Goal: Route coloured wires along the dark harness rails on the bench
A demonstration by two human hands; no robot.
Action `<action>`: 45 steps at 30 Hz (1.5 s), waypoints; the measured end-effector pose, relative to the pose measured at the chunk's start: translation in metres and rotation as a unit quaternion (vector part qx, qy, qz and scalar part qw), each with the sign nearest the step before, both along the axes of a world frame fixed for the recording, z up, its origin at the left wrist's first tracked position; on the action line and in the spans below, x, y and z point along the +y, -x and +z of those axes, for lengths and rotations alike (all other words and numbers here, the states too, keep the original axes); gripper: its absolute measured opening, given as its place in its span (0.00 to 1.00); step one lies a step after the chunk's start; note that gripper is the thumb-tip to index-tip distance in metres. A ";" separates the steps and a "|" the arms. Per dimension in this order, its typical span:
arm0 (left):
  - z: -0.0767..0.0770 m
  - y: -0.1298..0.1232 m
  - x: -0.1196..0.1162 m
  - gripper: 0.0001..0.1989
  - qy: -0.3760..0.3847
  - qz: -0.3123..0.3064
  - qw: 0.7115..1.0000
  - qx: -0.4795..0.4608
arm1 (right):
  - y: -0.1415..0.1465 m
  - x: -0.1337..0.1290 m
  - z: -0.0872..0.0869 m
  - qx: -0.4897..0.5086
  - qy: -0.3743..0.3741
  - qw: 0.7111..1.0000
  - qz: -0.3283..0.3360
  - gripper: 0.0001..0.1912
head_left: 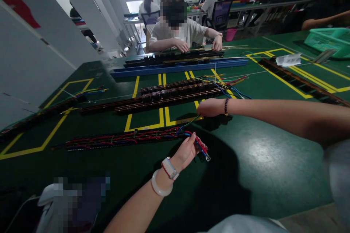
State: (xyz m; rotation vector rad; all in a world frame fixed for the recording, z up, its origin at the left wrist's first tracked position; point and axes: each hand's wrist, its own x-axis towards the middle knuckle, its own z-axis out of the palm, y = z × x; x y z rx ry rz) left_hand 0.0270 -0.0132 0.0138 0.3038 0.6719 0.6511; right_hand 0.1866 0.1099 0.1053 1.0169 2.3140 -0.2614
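Observation:
On the green table in front of me lies a long dark strip with red wires running along it. A bundle of red and blue cables with a metal lug at its tip comes out of its right end. My left hand is closed around this bundle. Farther up and to the right, my right hand pinches the end of a thin green wire that stretches from the same strip end. Its fingertips are partly hidden from me.
Beyond my hands lie several dark strips with coloured wire ends, then a long blue rail. Yellow tape marks the green table. Across it, a person handles thin rods. At right stand a teal basket and another strip.

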 end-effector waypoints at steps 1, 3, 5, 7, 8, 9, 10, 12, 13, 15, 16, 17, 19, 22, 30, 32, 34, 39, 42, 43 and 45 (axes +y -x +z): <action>-0.001 0.000 0.000 0.13 0.003 0.001 1.000 -0.002 | -0.001 0.001 -0.001 0.002 -0.021 1.000 0.009 0.11; -0.002 0.000 0.001 0.13 0.001 -0.004 1.000 0.000 | -0.004 0.003 -0.005 0.010 -0.050 0.998 0.035 0.10; -0.004 0.000 0.001 0.14 -0.010 -0.004 1.000 0.009 | -0.009 0.006 -0.010 0.018 -0.057 0.996 0.068 0.09; -0.007 0.001 0.000 0.14 -0.020 -0.005 1.000 0.011 | -0.014 0.010 -0.018 0.024 -0.059 0.993 0.097 0.10; -0.008 0.002 0.000 0.14 -0.024 -0.008 1.000 0.008 | -0.016 0.013 -0.022 0.025 -0.067 0.991 0.111 0.11; -0.009 0.002 0.000 0.15 -0.026 -0.012 1.000 0.003 | -0.018 0.016 -0.026 0.026 -0.079 0.989 0.126 0.12; -0.010 0.002 0.000 0.15 -0.028 -0.018 0.999 -0.002 | -0.019 0.019 -0.030 0.026 -0.095 0.985 0.138 0.12; -0.010 0.002 0.000 0.15 -0.030 -0.027 0.999 -0.004 | -0.021 0.026 -0.038 0.032 -0.126 0.978 0.163 0.12; -0.009 0.002 0.000 0.15 -0.030 -0.025 0.999 0.001 | -0.022 0.028 -0.041 0.037 -0.137 0.975 0.173 0.12; -0.007 0.001 0.000 0.14 -0.023 -0.016 0.999 0.015 | -0.024 0.031 -0.046 0.054 -0.149 0.970 0.184 0.11; -0.005 0.001 0.000 0.13 -0.017 -0.011 1.000 0.022 | -0.025 0.031 -0.048 0.065 -0.152 0.968 0.187 0.11; -0.004 0.000 0.000 0.13 -0.010 -0.007 1.000 0.027 | -0.026 0.029 -0.049 0.074 -0.156 0.967 0.187 0.11; -0.002 0.000 0.000 0.12 0.003 -0.003 1.000 0.023 | -0.029 0.019 -0.050 0.092 -0.172 0.965 0.178 0.10; -0.001 -0.001 0.000 0.13 0.009 -0.006 1.000 0.010 | -0.032 -0.008 -0.048 0.132 -0.230 0.949 0.169 0.11; -0.001 -0.003 0.001 0.06 0.025 0.020 0.999 -0.013 | -0.035 -0.097 -0.054 0.281 -0.287 0.901 0.166 0.23; -0.003 -0.004 0.001 0.06 0.032 0.029 0.999 -0.022 | -0.035 -0.112 -0.062 0.299 -0.277 0.896 0.173 0.23; -0.004 -0.004 0.001 0.08 0.033 0.035 0.998 -0.030 | -0.034 -0.121 -0.070 0.319 -0.265 0.894 0.168 0.23; -0.004 -0.006 -0.001 0.10 0.014 0.025 0.999 -0.022 | -0.036 -0.126 -0.076 0.332 -0.211 0.911 0.123 0.22; -0.002 -0.006 -0.002 0.10 0.000 0.017 1.000 -0.011 | -0.039 -0.124 -0.078 0.344 -0.189 0.914 0.107 0.23; -0.002 -0.007 -0.002 0.10 -0.004 0.014 1.000 -0.005 | -0.040 -0.123 -0.079 0.352 -0.186 0.912 0.101 0.23; -0.002 -0.007 -0.003 0.10 -0.013 0.011 1.000 0.008 | -0.041 -0.122 -0.082 0.378 -0.184 0.904 0.078 0.21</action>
